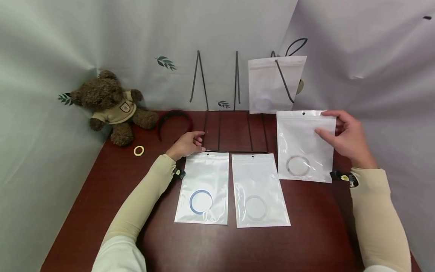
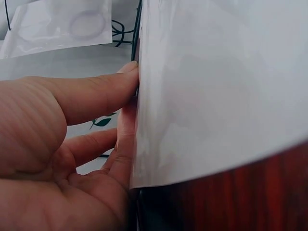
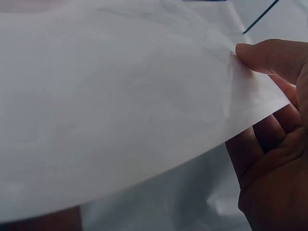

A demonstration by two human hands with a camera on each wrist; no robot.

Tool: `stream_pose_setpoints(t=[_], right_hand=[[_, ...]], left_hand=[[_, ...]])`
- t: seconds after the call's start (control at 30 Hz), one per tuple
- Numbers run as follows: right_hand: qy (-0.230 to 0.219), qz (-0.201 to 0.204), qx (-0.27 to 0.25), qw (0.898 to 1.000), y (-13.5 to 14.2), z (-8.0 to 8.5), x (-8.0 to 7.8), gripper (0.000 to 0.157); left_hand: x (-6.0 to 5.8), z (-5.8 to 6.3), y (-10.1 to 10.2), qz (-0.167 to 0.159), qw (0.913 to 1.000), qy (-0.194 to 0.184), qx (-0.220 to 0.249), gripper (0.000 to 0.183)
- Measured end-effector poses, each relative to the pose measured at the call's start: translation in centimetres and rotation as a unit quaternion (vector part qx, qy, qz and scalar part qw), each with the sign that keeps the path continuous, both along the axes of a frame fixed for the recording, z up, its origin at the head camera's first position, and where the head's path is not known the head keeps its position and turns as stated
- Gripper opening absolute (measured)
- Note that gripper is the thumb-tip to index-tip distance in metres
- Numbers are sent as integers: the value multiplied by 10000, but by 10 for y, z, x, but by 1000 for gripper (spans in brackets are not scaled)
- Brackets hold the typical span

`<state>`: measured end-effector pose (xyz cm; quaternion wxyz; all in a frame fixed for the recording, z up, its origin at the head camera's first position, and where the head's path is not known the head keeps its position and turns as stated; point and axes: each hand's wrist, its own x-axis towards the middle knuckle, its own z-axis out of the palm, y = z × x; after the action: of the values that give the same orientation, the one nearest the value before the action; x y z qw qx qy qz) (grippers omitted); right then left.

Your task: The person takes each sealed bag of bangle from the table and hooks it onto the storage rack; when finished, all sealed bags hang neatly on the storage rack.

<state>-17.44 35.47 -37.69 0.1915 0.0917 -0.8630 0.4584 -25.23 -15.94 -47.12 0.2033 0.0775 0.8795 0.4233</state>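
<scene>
At the right, my right hand (image 1: 350, 139) pinches the upper right edge of a white zip pouch (image 1: 307, 138), thumb in front and fingers behind. A pale ring (image 1: 287, 166) shows through its lower part. My left hand (image 1: 187, 145) holds the left front corner of a black wire rack (image 1: 236, 152), its thumb and fingers about the wire in the left wrist view. Just below that hand lies a pouch (image 1: 207, 173) containing a blue ring (image 1: 191, 204). Beside it is another pouch (image 1: 255, 173) with a pale ring (image 1: 247, 207).
A further white pouch (image 1: 272, 83) hangs on the rack's right hook, with a black loop (image 1: 297, 46) behind it. Left of the rack are a dark red headband (image 1: 160, 122), a yellow ring (image 1: 134, 151) and a brown teddy bear (image 1: 117, 113). Grey cloth encloses the table (image 1: 204, 249).
</scene>
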Motion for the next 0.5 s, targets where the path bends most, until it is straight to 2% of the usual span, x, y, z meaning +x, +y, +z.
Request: stream_pose_setpoints(t=[0.23,0.5], right_hand=[[733,346,-45,9967,-17,23,24,60],[1454,570,-165,9876,-48,38,42,61]], left_hand=[[1,1,-1,0,10000,-36,47,76],[2,2,1,33,9999,-5,107,75]])
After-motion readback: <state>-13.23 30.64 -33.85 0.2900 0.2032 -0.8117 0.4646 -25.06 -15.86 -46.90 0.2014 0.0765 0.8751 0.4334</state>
